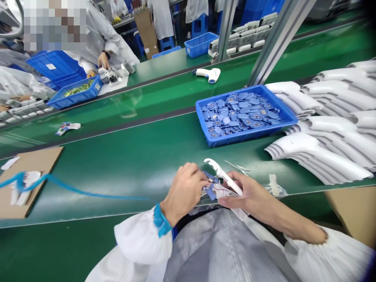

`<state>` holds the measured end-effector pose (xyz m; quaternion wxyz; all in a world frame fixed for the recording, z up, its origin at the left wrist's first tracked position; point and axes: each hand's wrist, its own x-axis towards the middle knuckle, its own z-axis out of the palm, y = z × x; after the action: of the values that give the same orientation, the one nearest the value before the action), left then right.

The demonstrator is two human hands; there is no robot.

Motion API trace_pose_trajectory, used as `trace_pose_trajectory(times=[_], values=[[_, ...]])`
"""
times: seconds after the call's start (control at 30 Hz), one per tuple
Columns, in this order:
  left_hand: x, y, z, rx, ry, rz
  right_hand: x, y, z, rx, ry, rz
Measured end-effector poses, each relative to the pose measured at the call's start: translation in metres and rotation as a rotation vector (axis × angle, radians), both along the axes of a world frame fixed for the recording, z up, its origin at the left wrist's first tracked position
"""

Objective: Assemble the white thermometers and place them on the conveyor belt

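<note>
L hand [185, 192] pinching blue module [211, 187], R hand [246, 194] gripping white thermometer shell [225, 176], both held between fingertips, items touching

No text is legible. The printed labels on the blue plastic parts [248, 122] in the blue tray [216, 141], right of centre, and the white label [50, 66] on the blue crate [67, 58], upper left, are too small or blurred.

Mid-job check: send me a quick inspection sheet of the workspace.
surface: green conveyor belt, with a cardboard sheet at left.
job's things: blue wired part and white thermometer housing.
clutter: clear plastic film beside the housing.
grippers: left hand grips the part; right hand grips the housing.
cables: blue cord runs from the left wrist.
surroundings: stacked white housings, blue tray of blue parts, co-worker across the belts.
</note>
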<state>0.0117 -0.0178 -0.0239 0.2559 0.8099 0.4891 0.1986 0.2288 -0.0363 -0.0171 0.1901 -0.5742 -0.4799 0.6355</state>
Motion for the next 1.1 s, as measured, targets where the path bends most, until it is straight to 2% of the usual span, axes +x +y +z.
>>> trace_pose_trajectory(times=[0.07,0.13,0.27,0.33,0.4,0.5,0.57,0.67,0.77,0.83,0.87,0.93,1.0,1.03,1.1], values=[[-0.005,0.001,-0.002,-0.161,-0.225,0.224,0.003,0.0,-0.004,0.0,0.01,-0.001],[-0.008,0.001,0.0,-0.331,-0.364,0.329,0.006,0.0,-0.006,0.018,0.002,0.014],[-0.005,-0.001,0.007,-0.752,-0.515,0.155,0.01,0.003,0.001,0.088,-0.013,0.056],[-0.001,-0.002,0.007,-0.885,-0.614,0.127,0.014,0.006,0.006,0.154,-0.081,0.059],[0.003,-0.004,0.004,-0.919,-0.708,0.169,0.019,0.009,0.01,0.303,-0.24,0.019],[0.005,-0.008,-0.002,-0.922,-0.786,0.242,0.031,0.008,0.011,0.637,-0.547,-0.057],[0.005,-0.011,-0.004,-0.94,-0.816,0.281,0.035,0.004,0.01,0.87,-0.698,-0.057],[0.004,-0.014,-0.005,-0.955,-0.87,0.309,0.03,-0.007,0.008,1.193,-0.807,-0.005],[0.004,-0.015,-0.004,-0.86,-0.874,0.275,0.016,-0.015,0.004,1.346,-0.835,0.093],[0.005,-0.015,-0.003,-0.8,-0.804,0.23,0.006,-0.016,0.003,1.263,-0.831,0.143],[0.005,-0.015,-0.002,-0.78,-0.752,0.21,0.003,-0.015,0.004,1.151,-0.82,0.17],[0.004,-0.017,-0.001,-0.723,-0.656,0.186,0.001,-0.011,0.009,0.823,-0.718,0.264],[0.003,-0.019,0.0,-0.636,-0.599,0.157,0.005,-0.006,0.019,0.506,-0.496,0.37],[0.002,-0.02,0.002,-0.606,-0.583,0.141,0.008,-0.004,0.023,0.412,-0.372,0.405],[0.0,-0.023,0.005,-0.596,-0.572,0.135,0.012,0.0,0.03,0.378,-0.188,0.38]])
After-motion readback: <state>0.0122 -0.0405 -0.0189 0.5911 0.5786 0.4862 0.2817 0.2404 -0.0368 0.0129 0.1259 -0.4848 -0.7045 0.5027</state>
